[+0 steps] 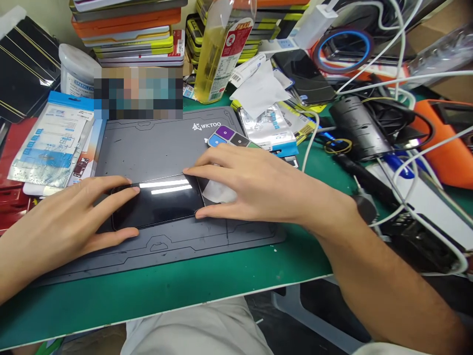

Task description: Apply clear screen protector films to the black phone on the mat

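Observation:
A black smartphone (pixel 162 204) lies screen up on a grey work mat (pixel 144 148), with bright light strips reflected in its glass. My left hand (pixel 70 212) grips its left end, fingertips on the upper edge and screen, thumb at the lower edge. At the right end, my right hand (pixel 254 182) spans the phone's width, index fingertip at the top corner and thumb at the bottom corner. Beneath my right palm a white wipe-like piece (pixel 218 191) partly shows. Just beyond the right fingers sits a panel of coloured squares (pixel 225 134), partly covered by that hand.
Plastic packets (pixel 51 143) lie left of the mat. Behind stand a white tub (pixel 77 69), a bottle of yellow liquid (pixel 223 54) and stacked boxes (pixel 129 34). Tangled white cables (pixel 402 172), a dark cylinder (pixel 358 125) and an orange object (pixel 443 143) crowd the right side.

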Demonstrator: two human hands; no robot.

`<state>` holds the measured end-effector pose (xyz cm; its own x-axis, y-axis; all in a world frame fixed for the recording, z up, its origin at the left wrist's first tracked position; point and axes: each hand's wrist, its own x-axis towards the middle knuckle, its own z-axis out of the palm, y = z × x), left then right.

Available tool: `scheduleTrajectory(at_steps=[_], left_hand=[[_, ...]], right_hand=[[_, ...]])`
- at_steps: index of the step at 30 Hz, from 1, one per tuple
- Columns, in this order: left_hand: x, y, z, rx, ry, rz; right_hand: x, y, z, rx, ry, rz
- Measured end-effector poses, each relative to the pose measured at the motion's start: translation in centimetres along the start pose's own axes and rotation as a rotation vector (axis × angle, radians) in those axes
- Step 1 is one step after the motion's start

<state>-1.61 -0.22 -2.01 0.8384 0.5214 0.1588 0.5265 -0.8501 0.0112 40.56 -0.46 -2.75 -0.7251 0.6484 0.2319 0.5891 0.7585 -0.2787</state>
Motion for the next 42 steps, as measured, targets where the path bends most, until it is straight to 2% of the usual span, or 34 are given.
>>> scheduleTrajectory(at_steps=[6, 14, 19, 26, 34, 42], left_hand=[[0.49, 0.07, -0.10, 0.070, 0.003, 0.062], [0.20, -0.04, 0.03, -0.011, -0.012, 0.002], [0.15, -0.17, -0.08, 0.043, -0.020, 0.048], [0.09, -0.25, -0.15, 0.047, -0.032, 0.057], [-0.05, 0.01, 0.14, -0.019, -0.019, 0.005], [0.66, 0.36, -0.13, 0.057, -0.004, 0.049]], right_hand=[[-0.09, -0.18, -0.11, -0.026, 0.018, -0.027], [-0.09, -0.15, -0.10, -0.053, 0.018, -0.043], [0.01, -0.31, -0.11, -0.059, 0.004, -0.034], [-0.17, -0.30, -0.08, -0.023, -0.002, 0.005], [-0.13, -0.15, 0.10, 0.027, 0.006, 0.027], [-0.12, -0.09, 0.30, 0.084, 0.023, 0.034]])
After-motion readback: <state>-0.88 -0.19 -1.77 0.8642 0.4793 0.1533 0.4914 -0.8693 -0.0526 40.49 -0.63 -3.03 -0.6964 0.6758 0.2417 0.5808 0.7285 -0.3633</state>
